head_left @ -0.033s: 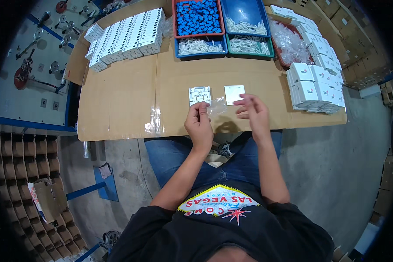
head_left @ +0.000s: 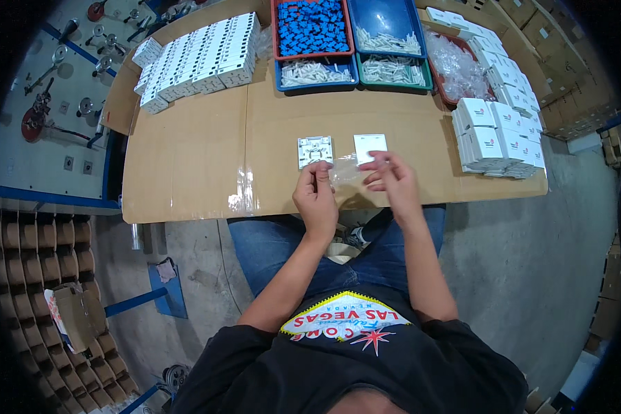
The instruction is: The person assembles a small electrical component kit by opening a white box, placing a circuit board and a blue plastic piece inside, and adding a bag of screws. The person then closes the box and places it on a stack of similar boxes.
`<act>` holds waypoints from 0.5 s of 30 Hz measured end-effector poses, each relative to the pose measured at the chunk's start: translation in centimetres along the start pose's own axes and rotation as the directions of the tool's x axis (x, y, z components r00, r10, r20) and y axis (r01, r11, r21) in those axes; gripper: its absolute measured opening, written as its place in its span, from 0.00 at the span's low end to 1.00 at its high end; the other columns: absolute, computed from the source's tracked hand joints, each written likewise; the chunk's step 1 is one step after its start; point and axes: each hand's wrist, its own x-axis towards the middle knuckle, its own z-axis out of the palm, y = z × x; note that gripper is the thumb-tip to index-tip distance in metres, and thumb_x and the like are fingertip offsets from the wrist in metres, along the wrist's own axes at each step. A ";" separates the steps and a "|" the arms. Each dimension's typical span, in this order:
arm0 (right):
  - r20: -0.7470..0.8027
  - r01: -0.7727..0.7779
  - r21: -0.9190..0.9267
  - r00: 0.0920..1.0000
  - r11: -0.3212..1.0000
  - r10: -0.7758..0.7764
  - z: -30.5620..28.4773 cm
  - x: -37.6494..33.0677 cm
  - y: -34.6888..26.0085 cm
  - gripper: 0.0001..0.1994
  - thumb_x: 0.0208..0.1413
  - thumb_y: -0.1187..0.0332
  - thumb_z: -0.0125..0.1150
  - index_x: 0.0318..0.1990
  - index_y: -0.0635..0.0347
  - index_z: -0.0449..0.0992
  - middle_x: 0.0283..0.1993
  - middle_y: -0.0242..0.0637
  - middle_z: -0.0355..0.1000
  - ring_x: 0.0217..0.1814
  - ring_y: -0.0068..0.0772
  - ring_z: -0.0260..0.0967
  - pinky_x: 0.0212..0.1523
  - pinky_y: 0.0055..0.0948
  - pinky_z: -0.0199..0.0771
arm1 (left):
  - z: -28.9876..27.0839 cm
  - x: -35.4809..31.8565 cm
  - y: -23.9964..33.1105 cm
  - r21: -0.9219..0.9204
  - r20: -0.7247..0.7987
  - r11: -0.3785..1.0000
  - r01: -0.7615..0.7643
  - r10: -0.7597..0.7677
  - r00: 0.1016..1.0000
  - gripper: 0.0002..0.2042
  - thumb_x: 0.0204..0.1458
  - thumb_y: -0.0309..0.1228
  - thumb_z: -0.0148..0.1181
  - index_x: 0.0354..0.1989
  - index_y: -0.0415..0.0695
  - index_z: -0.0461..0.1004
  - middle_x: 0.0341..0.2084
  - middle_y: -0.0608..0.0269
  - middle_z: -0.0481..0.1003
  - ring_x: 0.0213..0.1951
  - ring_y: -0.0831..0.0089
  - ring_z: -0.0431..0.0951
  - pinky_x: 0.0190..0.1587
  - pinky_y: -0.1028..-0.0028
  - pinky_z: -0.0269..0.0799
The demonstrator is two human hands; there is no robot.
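A small clear plastic bag (head_left: 344, 168) hangs from my left hand (head_left: 316, 200), pinched between thumb and fingers. My right hand (head_left: 395, 185) is at the bag's right end, its fingers bent and apart; whether a fingertip touches the plastic, I cannot tell. Just beyond the left hand, a square white plate with a molded, detailed face (head_left: 315, 151) lies on the cardboard. To its right is a plain white square plate (head_left: 370, 146), partly covered by the right fingertips.
Trays hold blue parts (head_left: 312, 27) and white plugs (head_left: 317, 72) at the back. Stacked white boxes stand at the left (head_left: 203, 58) and right (head_left: 503, 141). Beside the right boxes, a red tray holds clear bags (head_left: 457, 65). Cardboard (head_left: 186, 159) covers the table.
My right hand has shifted slightly left, nearer the bag, and its fingertips now overlap the plain plate's lower edge. The left hand stays almost in place with the bag.
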 end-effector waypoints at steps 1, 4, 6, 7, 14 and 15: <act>0.064 -0.062 -0.027 0.996 0.998 0.064 0.8 -0.2 0.3 0.11 0.70 0.66 0.58 0.43 0.66 0.80 0.34 0.34 0.79 0.29 0.21 0.75 0.33 0.20 0.76 | 0.1 -0.1 0.0 0.000 0.002 1.000 -0.021 0.021 1.000 0.12 0.71 0.36 0.54 0.41 0.40 0.76 0.28 0.74 0.74 0.24 0.89 0.63 0.26 0.82 0.59; 0.195 -0.005 -0.050 0.981 0.999 0.015 0.3 0.1 2.1 0.10 0.69 0.67 0.60 0.41 0.65 0.80 0.29 0.34 0.78 0.27 0.21 0.74 0.31 0.19 0.75 | 0.2 -0.2 -0.2 -0.029 -0.035 0.998 -0.050 0.049 0.998 0.12 0.71 0.37 0.54 0.40 0.40 0.76 0.28 0.74 0.74 0.24 0.89 0.62 0.26 0.82 0.59; 0.120 -0.014 -0.015 0.993 1.000 0.016 -0.9 0.6 1.8 0.11 0.68 0.66 0.61 0.39 0.66 0.79 0.26 0.34 0.76 0.26 0.20 0.73 0.30 0.20 0.75 | -0.3 0.2 -0.4 -0.092 -0.113 0.995 -0.027 0.016 0.993 0.12 0.71 0.37 0.54 0.40 0.41 0.76 0.28 0.74 0.74 0.24 0.89 0.62 0.26 0.83 0.59; 0.068 -0.002 -0.008 0.998 1.000 0.002 -2.0 1.1 1.6 0.11 0.68 0.65 0.61 0.39 0.66 0.79 0.26 0.33 0.76 0.26 0.20 0.73 0.30 0.20 0.75 | -0.4 0.5 -0.4 -0.088 -0.114 0.996 -0.028 0.018 0.993 0.12 0.71 0.37 0.54 0.40 0.41 0.76 0.28 0.74 0.74 0.24 0.89 0.62 0.26 0.83 0.59; 0.085 -0.012 0.011 0.996 1.000 0.011 1.4 0.1 1.3 0.09 0.68 0.68 0.61 0.42 0.67 0.79 0.32 0.34 0.79 0.30 0.19 0.74 0.33 0.21 0.76 | -0.4 -0.1 -0.3 -0.147 0.053 0.984 0.097 -0.090 0.995 0.12 0.71 0.37 0.55 0.39 0.42 0.75 0.29 0.74 0.74 0.24 0.90 0.64 0.25 0.84 0.60; 0.111 0.009 -0.019 0.994 1.000 -0.007 1.1 0.3 2.0 0.08 0.67 0.69 0.62 0.42 0.67 0.79 0.33 0.34 0.79 0.31 0.19 0.74 0.33 0.21 0.76 | -0.3 -0.4 -0.5 -0.151 0.085 0.982 0.109 -0.097 0.992 0.12 0.71 0.37 0.55 0.39 0.42 0.75 0.29 0.74 0.74 0.25 0.90 0.64 0.25 0.84 0.60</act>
